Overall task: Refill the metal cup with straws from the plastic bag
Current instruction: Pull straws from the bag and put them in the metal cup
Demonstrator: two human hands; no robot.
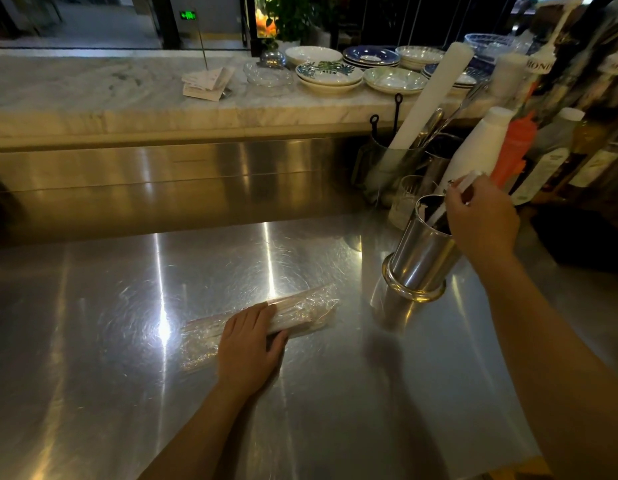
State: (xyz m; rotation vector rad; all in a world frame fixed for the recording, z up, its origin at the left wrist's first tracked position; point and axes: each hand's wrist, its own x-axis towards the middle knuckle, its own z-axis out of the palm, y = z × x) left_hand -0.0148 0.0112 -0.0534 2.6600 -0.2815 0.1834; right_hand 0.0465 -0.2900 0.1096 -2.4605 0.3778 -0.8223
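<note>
Here the left hand (247,344) lies flat, fingers straight, on one bag (309,306) on the counter (120,341); the right hand (480,218) pinches one straw (470,177), its lower end in the one cup (421,252).

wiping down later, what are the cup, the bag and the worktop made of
Metal cup: looks like polished steel, mirror-like glints. Plastic bag: thin clear film, crinkled and see-through. Worktop: probably brushed stainless steel, fine scratches and streaked reflections.

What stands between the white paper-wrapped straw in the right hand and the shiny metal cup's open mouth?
Nothing visible. The right hand pinches the white straw right at the open mouth of the tall shiny metal cup.
</note>
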